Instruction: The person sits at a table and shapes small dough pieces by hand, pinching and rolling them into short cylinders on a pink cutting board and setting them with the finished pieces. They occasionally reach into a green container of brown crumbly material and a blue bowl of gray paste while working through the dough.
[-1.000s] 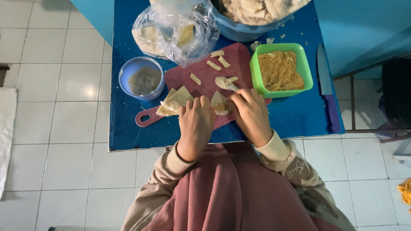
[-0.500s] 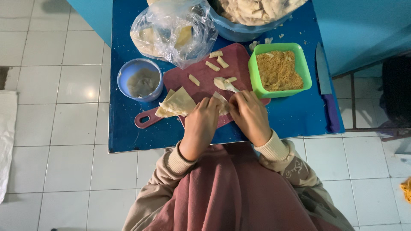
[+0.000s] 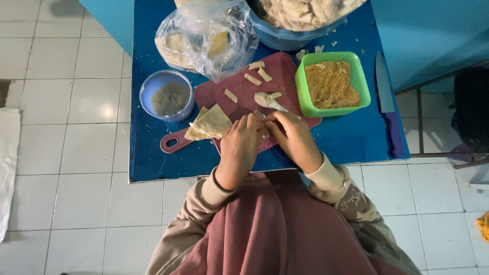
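Both hands meet over the near edge of the maroon cutting board (image 3: 244, 89): the left hand (image 3: 239, 145) and right hand (image 3: 293, 137) have their fingers pressed together, pinching a small filled wrapper (image 3: 264, 127), mostly hidden between them. To roll it well, keep the fold tight and even, the filling tucked in.

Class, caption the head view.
Both hands, left hand and right hand, fold a pale wrapper over a maroon cutting board.
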